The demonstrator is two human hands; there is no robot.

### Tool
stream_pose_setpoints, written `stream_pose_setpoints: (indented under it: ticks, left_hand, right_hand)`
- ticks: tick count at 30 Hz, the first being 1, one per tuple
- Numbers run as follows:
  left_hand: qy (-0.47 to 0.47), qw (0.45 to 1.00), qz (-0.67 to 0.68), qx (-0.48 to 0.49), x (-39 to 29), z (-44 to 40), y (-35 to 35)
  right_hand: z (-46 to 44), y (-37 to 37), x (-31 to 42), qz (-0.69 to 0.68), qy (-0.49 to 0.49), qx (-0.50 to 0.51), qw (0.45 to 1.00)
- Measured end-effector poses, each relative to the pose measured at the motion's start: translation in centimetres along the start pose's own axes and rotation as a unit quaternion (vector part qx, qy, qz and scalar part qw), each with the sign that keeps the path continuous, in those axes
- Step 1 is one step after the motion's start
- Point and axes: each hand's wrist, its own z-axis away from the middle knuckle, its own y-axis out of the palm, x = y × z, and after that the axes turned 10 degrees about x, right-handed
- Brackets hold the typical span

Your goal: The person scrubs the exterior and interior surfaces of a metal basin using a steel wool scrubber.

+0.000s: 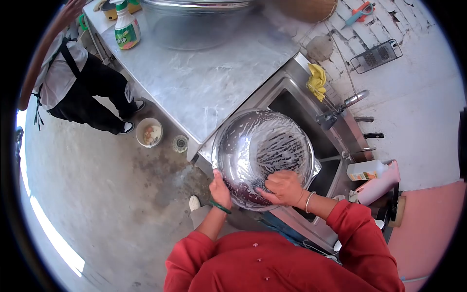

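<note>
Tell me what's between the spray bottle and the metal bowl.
In the head view, mostly grey countertop lies between the spray bottle and the metal bowl.

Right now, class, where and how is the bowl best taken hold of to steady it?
Probably by the edge of the bowl, thumb above and fingers underneath, coming from the near left, where the left hand is. Its broad, round face is streaked with suds, so likely slippery; the edge offers something to pinch. The right hand occupies the near right.
</note>
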Motion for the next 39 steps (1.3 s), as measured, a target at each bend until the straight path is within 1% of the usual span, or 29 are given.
stream_pose_setpoints:
  ticks: [1,3,4,5,6,8,9,10,11,13,15,16,18,21,23,24,25,26,28,29,31,32,33,34,36,37,38,39]
  left_hand:
    - [0.001,1.000,-0.003,0.002,0.0,-0.2,-0.2]
    - [-0.023,0.999,0.037,0.016,0.5,-0.3,-0.5]
    - [-0.023,0.999,0.034,0.024,0.3,0.0,-0.1]
    - [0.010,0.991,0.128,0.036,-0.2,0.5,0.4]
    - [0.038,0.974,0.219,0.051,-0.4,0.8,0.7]
    - [0.054,0.972,0.200,0.115,1.8,-0.9,-1.2]
    - [0.035,0.985,0.132,0.102,1.1,-0.7,-1.0]
    - [0.016,0.994,0.064,0.086,0.6,-0.4,-0.9]
    - [-0.007,1.000,-0.012,0.026,0.5,-0.6,-0.7]
    - [-0.007,1.000,-0.013,0.014,0.1,-0.3,-0.3]
    - [-0.003,1.000,-0.016,0.004,-0.4,-0.2,0.2]
    - [-0.003,1.000,-0.027,-0.007,-0.6,-0.1,0.5]
    - [-0.003,0.999,-0.043,-0.012,-0.7,-0.1,0.4]
    - [0.020,0.997,-0.074,0.006,-0.2,-0.2,0.2]
    - [0.010,0.996,-0.092,-0.011,-0.6,0.0,0.5]
    - [0.008,0.995,-0.097,-0.005,-0.6,-0.1,0.2]
    - [-0.015,0.996,-0.090,0.003,-0.6,-0.2,-0.3]
    - [-0.036,0.996,-0.081,0.011,-0.5,-0.4,-0.5]
    - [-0.022,0.996,-0.078,0.024,-0.9,-0.3,-0.1]
    - [-0.012,0.996,-0.081,0.018,-1.0,-0.2,0.1]
    - [-0.003,0.996,-0.085,0.012,-1.0,0.0,0.0]
    - [-0.008,0.992,-0.124,0.007,-1.0,0.0,0.0]
    - [-0.013,0.987,-0.163,0.001,-1.0,0.0,-0.1]
    - [-0.013,0.986,-0.167,0.003,-1.0,0.0,-0.4]
    - [0.006,0.991,-0.136,0.002,-0.1,-0.6,-0.9]
    - [0.006,0.994,-0.105,0.010,0.5,-1.1,-1.4]
    - [0.008,0.994,-0.106,0.012,0.1,-1.1,-1.1]
    - [-0.017,0.995,-0.088,0.030,-0.7,-0.6,-1.0]
  right_hand:
    - [-2.2,1.0,0.2,-0.015,-0.004,-0.032,0.999]
    - [-7.1,2.4,1.0,-0.016,0.018,-0.079,0.997]
    - [-8.6,3.5,2.0,-0.006,0.008,-0.076,0.997]
    - [-9.4,4.2,2.3,0.005,0.001,-0.074,0.997]
    - [-8.4,4.3,2.7,0.012,0.014,-0.082,0.996]
    - [-5.7,5.1,4.6,-0.008,0.006,-0.062,0.998]
    - [-4.2,4.7,4.8,-0.002,0.014,-0.062,0.998]
    - [-2.1,3.7,4.8,0.014,0.057,-0.083,0.995]
    - [-0.2,2.8,4.5,0.027,0.099,-0.105,0.989]
    - [2.9,2.1,2.7,0.035,0.197,-0.128,0.971]
    - [4.3,1.9,-0.1,0.009,0.276,-0.168,0.946]
    - [4.5,1.6,-1.7,0.007,0.281,-0.171,0.944]
    - [4.5,1.0,-4.1,-0.011,0.381,-0.193,0.904]
    - [3.8,1.6,-2.2,0.022,0.391,-0.220,0.893]
    - [2.2,2.3,1.2,0.023,0.337,-0.219,0.915]
    - [0.7,2.7,3.1,0.016,0.301,-0.220,0.928]
    - [-0.4,3.0,4.4,0.010,0.265,-0.221,0.938]
    - [-0.9,3.4,4.5,0.012,0.270,-0.225,0.936]
    - [-1.7,3.6,4.4,0.006,0.222,-0.242,0.945]
    - [-0.7,2.8,3.0,0.007,0.282,-0.232,0.931]
    - [2.3,1.6,-1.9,0.017,0.470,-0.190,0.862]
    - [3.3,1.8,-4.5,0.026,0.471,-0.200,0.859]
    - [3.3,1.3,-5.5,0.035,0.472,-0.211,0.855]
    - [3.1,1.8,-5.1,0.033,0.476,-0.213,0.853]
    - [1.5,2.5,-3.6,0.076,0.448,-0.229,0.861]
    - [0.3,2.6,-1.6,0.054,0.415,-0.233,0.878]
    - [-0.8,2.8,0.7,0.029,0.384,-0.236,0.892]
    - [-2.1,2.9,2.4,0.015,0.344,-0.244,0.907]
